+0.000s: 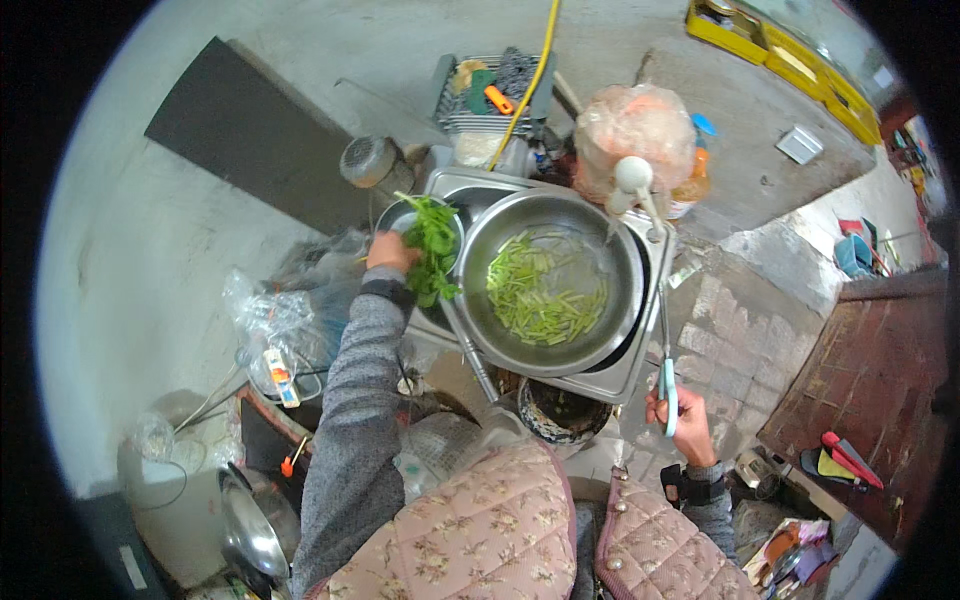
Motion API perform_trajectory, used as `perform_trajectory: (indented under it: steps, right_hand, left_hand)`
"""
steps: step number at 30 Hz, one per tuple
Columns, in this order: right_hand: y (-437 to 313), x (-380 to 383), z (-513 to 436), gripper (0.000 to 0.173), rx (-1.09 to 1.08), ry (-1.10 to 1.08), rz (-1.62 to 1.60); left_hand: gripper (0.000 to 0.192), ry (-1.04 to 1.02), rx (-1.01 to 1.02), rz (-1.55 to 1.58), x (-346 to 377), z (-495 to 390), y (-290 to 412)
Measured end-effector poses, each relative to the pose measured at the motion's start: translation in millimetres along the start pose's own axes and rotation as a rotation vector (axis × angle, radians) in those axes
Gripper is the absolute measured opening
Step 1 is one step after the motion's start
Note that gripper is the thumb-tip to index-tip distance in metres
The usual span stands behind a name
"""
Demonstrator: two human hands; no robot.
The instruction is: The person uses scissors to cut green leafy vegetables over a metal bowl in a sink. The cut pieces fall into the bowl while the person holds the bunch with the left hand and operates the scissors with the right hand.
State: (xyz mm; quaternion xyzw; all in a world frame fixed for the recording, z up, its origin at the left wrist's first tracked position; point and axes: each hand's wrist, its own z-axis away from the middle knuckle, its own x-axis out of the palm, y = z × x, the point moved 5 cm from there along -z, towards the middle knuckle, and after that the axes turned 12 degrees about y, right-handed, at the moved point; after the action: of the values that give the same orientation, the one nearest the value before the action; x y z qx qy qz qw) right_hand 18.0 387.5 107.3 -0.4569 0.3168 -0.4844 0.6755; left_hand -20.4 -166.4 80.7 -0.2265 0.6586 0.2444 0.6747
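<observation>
Leafy green stems (pixel 433 244) are gripped in my left hand (pixel 391 253), over a small metal pot with a long handle (pixel 471 352). On the right, my right hand (pixel 684 421) holds scissors with pale blue handles (pixel 669 397), their blades pointing away from me along the sink's right edge. Between the hands, a wide stainless steel basin (pixel 551 361) rests on the metal sink (pixel 619 386). Cut green stalk pieces (pixel 544 296) lie in water in the basin.
A white faucet (pixel 634 176) stands at the sink's back right, before a pinkish plastic bag (pixel 637 124) and an orange bottle (pixel 699 176). Behind is a dish rack (pixel 487 90) with scrubbers. A dark bucket (pixel 562 412) sits below the sink's front edge. Clear plastic bags (pixel 274 311) hang left.
</observation>
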Motion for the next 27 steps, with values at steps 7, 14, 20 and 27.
perform_trajectory:
  steps: [7, 14, 20, 27]
  right_hand:
    - [7, -28, 21, 0.016, 0.07, 0.089, -0.04]
    - [9, -49, 29, 0.017, 0.075, 0.114, -0.078]
    - [6, -67, 37, 0.012, 0.08, 0.151, -0.044]
    - [7, -109, 51, 0.011, 0.046, 0.206, -0.184]
  left_hand:
    - [0.061, 0.232, 0.113, -0.084, -63, 10, 33]
    - [0.043, 0.244, 0.349, 0.085, -198, 28, 123]
    - [0.055, -0.058, 0.705, 0.682, -234, 115, 276]
    - [0.06, 0.201, 0.72, 0.355, -236, 137, 322]
